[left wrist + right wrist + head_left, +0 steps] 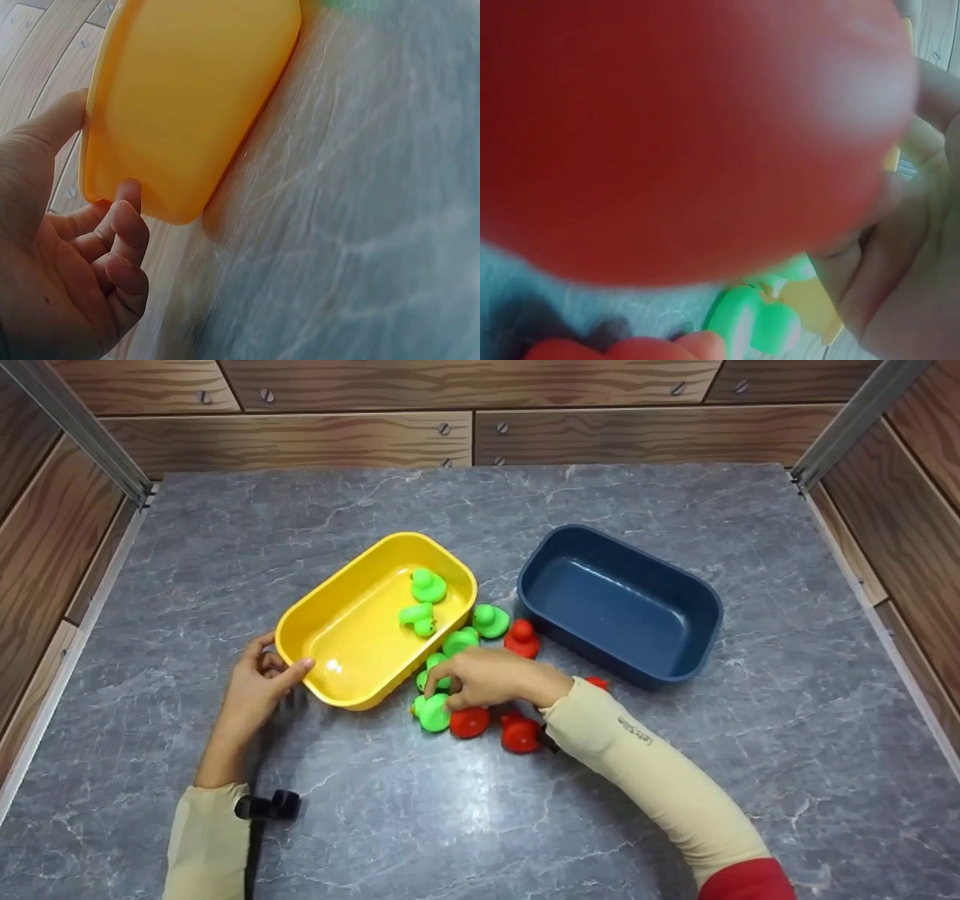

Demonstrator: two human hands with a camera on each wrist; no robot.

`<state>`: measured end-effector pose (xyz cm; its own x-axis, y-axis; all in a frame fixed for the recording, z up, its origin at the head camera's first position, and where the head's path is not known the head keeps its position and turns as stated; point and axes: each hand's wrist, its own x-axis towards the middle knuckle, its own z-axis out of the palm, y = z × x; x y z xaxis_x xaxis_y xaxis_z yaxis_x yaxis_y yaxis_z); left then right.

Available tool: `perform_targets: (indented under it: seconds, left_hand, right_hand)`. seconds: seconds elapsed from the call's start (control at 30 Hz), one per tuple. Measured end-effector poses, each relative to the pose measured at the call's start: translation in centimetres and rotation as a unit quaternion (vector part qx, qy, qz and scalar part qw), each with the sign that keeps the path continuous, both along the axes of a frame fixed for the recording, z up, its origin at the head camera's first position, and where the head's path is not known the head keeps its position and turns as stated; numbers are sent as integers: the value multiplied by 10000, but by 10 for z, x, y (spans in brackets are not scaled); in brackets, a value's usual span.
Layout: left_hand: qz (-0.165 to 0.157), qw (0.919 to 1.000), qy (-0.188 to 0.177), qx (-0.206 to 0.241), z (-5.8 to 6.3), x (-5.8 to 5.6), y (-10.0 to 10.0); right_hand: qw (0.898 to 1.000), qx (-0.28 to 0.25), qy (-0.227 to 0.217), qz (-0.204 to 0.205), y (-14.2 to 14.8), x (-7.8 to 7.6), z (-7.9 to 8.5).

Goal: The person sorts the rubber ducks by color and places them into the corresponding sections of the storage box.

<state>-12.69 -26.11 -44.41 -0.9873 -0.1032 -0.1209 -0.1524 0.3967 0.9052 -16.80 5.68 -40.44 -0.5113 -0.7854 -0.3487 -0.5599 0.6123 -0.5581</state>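
My left hand [255, 686] grips the near left end of a yellow plastic bin [352, 585], thumb over its rim; the left wrist view shows curled fingers [129, 225] against the bin's outside. Inside the bin lie two green rubber ducks, one upright [427, 586] and one tipped over [420, 619]. My right hand [487, 675] reaches down beside the bin, thumb and finger pinching a green rubber duck [433, 714]. Beside that hand sit red rubber ducks, one close by [469, 723] and another under the wrist [520, 733]. A blurred red duck [690, 142] hides much of the right wrist view.
A dark blue bin [622, 607] stands at the right with nothing in it. Between the bins are more green ducks [490, 621] and a red duck [522, 639]; another red duck [598, 682] is partly hidden by the right forearm. Wood-patterned walls [480, 435] border the grey marbled table [375, 825].
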Motion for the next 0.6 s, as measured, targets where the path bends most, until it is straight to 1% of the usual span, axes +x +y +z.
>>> perform_targets:
  seconds: [0.17,0.33,0.6]
  left_hand:
    - [23,10000,11,-20,0,0,0]
    - [32,10000,44,11,-1,0,0]
    - [73,10000,-36,44,-2,0,1]
  right_hand:
    - [10000,11,20,-69,0,1,0]
    - [9997,-156,-100,-188,4,1,3]
    - [9979,-530,-32,-376,13,3,12]
